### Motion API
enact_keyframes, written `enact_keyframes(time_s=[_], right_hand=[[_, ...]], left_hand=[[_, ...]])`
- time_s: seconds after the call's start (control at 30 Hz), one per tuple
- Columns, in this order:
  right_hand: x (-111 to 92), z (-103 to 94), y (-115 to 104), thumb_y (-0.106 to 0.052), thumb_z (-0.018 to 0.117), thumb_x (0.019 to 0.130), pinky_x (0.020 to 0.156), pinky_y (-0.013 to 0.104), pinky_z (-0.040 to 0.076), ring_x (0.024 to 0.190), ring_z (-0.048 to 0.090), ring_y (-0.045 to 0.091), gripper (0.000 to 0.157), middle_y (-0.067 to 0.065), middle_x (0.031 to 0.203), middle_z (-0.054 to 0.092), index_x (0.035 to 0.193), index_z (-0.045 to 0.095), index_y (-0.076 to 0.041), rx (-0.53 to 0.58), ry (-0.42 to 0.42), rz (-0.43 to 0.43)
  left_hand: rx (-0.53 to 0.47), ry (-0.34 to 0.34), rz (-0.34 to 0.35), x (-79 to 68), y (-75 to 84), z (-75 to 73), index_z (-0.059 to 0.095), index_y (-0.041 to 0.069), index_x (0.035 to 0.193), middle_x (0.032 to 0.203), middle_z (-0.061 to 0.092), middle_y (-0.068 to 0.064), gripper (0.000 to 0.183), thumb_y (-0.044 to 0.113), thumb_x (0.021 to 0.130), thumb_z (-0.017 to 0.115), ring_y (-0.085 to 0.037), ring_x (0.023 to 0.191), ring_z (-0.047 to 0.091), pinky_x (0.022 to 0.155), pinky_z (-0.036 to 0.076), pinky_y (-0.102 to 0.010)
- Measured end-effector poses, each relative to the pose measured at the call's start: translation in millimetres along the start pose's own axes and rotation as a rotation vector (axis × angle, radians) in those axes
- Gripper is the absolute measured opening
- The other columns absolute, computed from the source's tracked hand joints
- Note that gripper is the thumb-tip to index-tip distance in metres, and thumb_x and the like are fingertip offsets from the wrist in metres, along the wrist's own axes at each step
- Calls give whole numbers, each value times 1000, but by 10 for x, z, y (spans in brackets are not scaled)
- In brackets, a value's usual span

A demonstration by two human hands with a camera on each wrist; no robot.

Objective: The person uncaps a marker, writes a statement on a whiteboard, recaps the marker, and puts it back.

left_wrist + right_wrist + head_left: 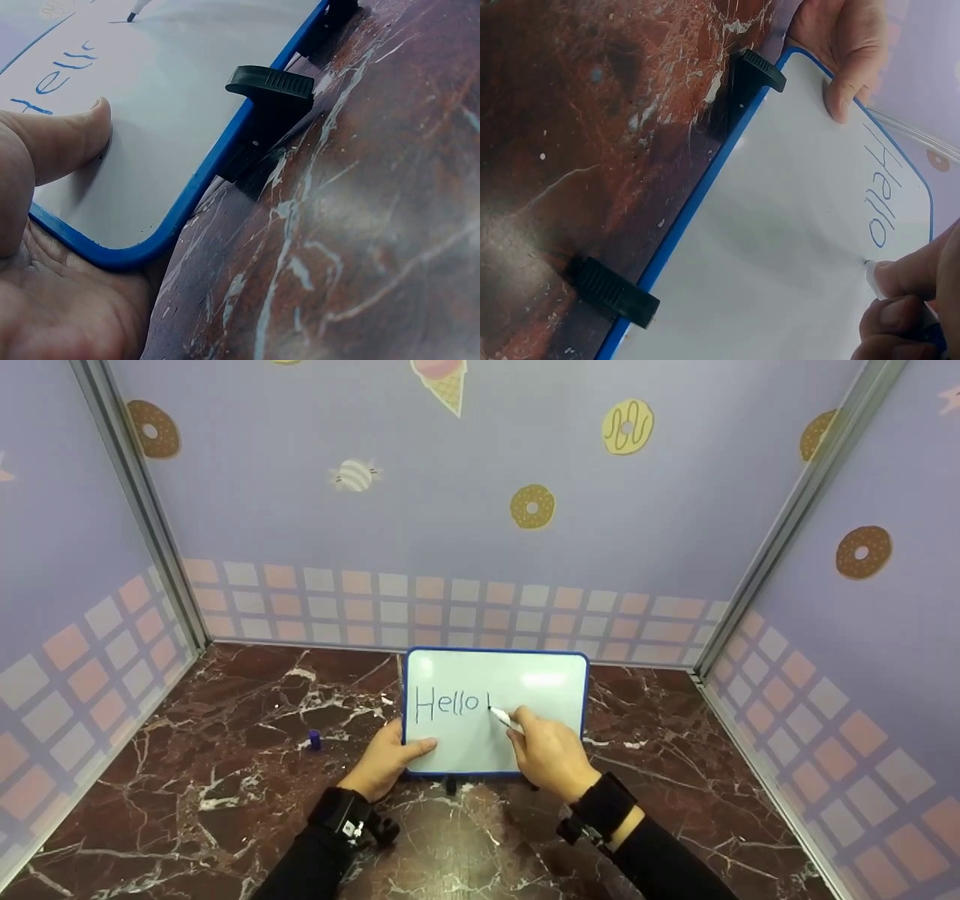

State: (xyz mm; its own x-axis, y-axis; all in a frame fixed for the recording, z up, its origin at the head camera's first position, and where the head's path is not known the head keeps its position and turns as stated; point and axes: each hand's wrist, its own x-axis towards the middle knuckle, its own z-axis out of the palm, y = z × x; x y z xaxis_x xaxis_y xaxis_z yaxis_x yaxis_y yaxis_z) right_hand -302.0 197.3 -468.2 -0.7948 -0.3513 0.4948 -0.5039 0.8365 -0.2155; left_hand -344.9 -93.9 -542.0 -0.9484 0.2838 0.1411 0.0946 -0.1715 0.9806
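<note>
A small whiteboard (465, 671) with a blue frame stands tilted back, "Hello" and one upright stroke written across it in dark blue. At its lower left edge my left hand (385, 761) grips the frame, thumb (71, 142) flat on the white face and the other fingers behind. My right hand (551, 750) pinches a white marker (504, 718), its dark tip right at the lower part of the new stroke. In the right wrist view the marker (871, 277) shows between thumb and fingers, with a blue part lower in the grip.
Black clip feet (615, 291) hold the board's bottom edge above the dark red marbled table (247, 825). A purple-blue marker cap (315, 739) stands on the table left of the board. Patterned lilac walls (450, 532) rise behind and on both sides.
</note>
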Motion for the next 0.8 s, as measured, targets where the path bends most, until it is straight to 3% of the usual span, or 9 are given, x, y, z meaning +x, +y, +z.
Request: enact_keyframes(time_s=[0.33, 0.8], right_hand=[[2, 0, 0, -15, 74, 106, 51, 43, 54, 60, 66, 26, 14, 8, 80, 73, 116, 67, -10, -1, -7, -1], [60, -62, 45, -14, 72, 106, 48, 45, 53, 56, 61, 24, 13, 5, 74, 68, 116, 66, -8, -20, 13, -9]], left_hand=[[7, 16, -10, 8, -15, -6, 57, -11, 148, 140, 72, -27, 53, 0, 101, 76, -33, 120, 76, 101, 64, -43], [-23, -31, 7, 11, -27, -9, 56, -10, 151, 142, 72, -25, 53, -2, 102, 75, -33, 122, 75, 102, 64, -42]])
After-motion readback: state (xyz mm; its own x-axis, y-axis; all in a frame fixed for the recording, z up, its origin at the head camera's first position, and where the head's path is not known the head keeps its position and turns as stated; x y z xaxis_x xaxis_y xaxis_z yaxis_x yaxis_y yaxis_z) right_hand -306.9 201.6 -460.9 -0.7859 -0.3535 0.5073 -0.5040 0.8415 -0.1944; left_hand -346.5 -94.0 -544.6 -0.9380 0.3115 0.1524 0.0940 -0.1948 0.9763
